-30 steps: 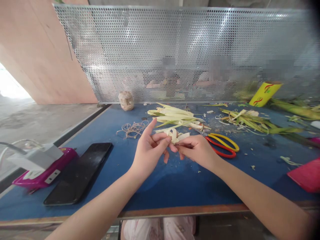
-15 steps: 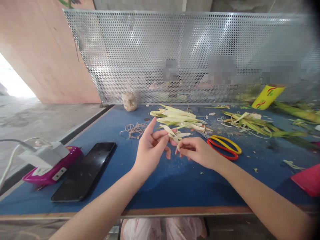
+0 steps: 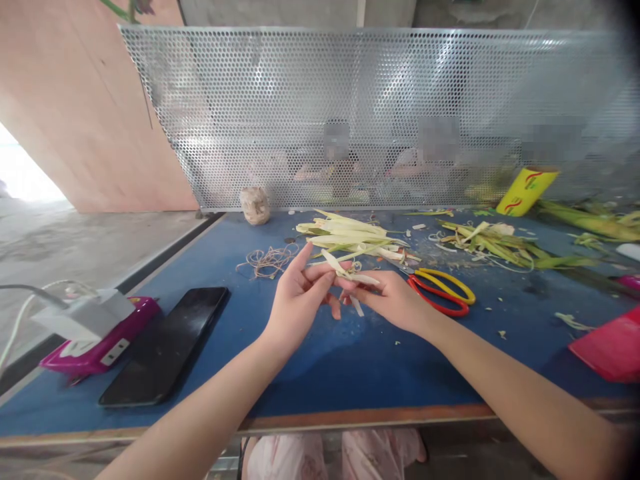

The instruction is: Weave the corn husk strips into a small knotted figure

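Between my two hands is a small piece of folded pale corn husk [image 3: 367, 279], its strips sticking out to the upper left and right. My left hand [image 3: 304, 290] pinches it between thumb and fingers, the index finger raised. My right hand [image 3: 387, 298] is closed on the husk from the other side, and a short strip hangs below its fingertips. Just beyond lies a pile of pale green husk leaves [image 3: 350, 230]. Scissors [image 3: 443, 291] with one red and one yellow handle rest beside my right hand. A tangle of thin twine [image 3: 270, 260] lies left of my left hand.
At left are a black phone [image 3: 167, 347] and a purple power strip [image 3: 107, 347] with a white charger. A perforated metal screen [image 3: 320, 87] closes off the back, with people behind it. Greener husks [image 3: 500, 243], a yellow tube [image 3: 527, 191] and a red object [image 3: 610, 347] are at right.
My right fingers first drew slightly away from the husk, then came back onto it. The husk's strips now spread differently, with one hanging down. The view shifted slightly.
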The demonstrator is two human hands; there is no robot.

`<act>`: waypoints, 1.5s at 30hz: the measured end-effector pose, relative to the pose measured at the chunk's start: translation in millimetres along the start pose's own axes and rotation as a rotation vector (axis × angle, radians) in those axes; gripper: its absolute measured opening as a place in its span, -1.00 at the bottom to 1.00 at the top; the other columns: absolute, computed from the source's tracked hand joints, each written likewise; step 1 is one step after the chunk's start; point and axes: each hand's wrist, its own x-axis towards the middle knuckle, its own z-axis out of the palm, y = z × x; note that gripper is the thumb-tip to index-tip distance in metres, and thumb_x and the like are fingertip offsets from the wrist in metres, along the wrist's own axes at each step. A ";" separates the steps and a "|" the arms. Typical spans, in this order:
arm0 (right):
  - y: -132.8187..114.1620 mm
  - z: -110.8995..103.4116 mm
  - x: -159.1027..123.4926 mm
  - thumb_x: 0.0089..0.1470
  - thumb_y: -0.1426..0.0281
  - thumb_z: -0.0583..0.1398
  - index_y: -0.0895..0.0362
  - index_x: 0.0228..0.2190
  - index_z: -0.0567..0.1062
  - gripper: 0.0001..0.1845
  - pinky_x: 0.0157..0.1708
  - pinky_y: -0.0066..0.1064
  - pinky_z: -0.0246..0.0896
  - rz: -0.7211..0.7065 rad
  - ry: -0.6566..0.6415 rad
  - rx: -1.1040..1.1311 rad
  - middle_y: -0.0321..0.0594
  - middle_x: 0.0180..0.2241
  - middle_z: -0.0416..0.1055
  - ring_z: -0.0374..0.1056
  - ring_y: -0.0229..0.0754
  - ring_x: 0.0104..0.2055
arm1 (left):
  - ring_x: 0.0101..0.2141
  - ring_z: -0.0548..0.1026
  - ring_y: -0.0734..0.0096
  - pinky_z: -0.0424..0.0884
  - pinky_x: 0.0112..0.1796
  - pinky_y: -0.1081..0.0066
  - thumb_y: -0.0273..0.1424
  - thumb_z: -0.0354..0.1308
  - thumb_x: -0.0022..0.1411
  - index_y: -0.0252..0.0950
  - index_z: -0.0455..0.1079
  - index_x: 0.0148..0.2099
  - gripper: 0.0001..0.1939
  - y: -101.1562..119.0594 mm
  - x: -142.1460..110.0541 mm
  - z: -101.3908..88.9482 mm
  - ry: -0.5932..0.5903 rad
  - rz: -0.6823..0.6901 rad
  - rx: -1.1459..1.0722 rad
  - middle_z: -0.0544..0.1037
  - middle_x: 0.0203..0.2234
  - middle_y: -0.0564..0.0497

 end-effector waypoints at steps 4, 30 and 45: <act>3.6 1.7 0.6 0.06 0.31 0.10 0.15 -0.47 0.43 -0.81 -0.37 -0.38 0.24 0.058 -0.043 0.036 -0.23 -0.48 0.44 0.37 -0.21 -0.40 | -0.41 0.55 0.29 0.34 -0.69 0.52 -0.59 0.10 0.09 -0.41 -0.19 0.27 -0.24 -0.7 0.9 -2.1 0.030 0.015 -0.001 0.57 -0.27 -0.22; -1.6 2.7 2.2 -0.04 0.36 0.22 0.16 -0.26 0.39 -0.75 -0.63 -0.54 0.07 0.031 -0.111 0.526 -0.36 -0.55 0.35 0.20 -0.41 -0.62 | -0.67 0.41 0.57 0.39 -0.54 0.46 -0.45 0.06 0.16 -0.12 -0.41 0.31 -0.16 0.0 -7.1 -3.3 -0.033 0.116 0.404 0.55 -0.17 -0.12; 3.3 2.4 5.6 -0.09 0.19 0.24 0.16 -0.42 0.38 -0.72 -0.68 -0.54 -0.03 0.107 0.060 0.486 -0.44 -0.67 0.22 0.07 -0.44 -0.69 | -0.55 0.51 0.46 0.45 -0.44 0.42 -0.41 0.20 0.06 -0.25 -0.23 0.30 -0.12 -2.3 -2.9 -2.6 0.026 0.102 0.363 0.56 -0.21 -0.15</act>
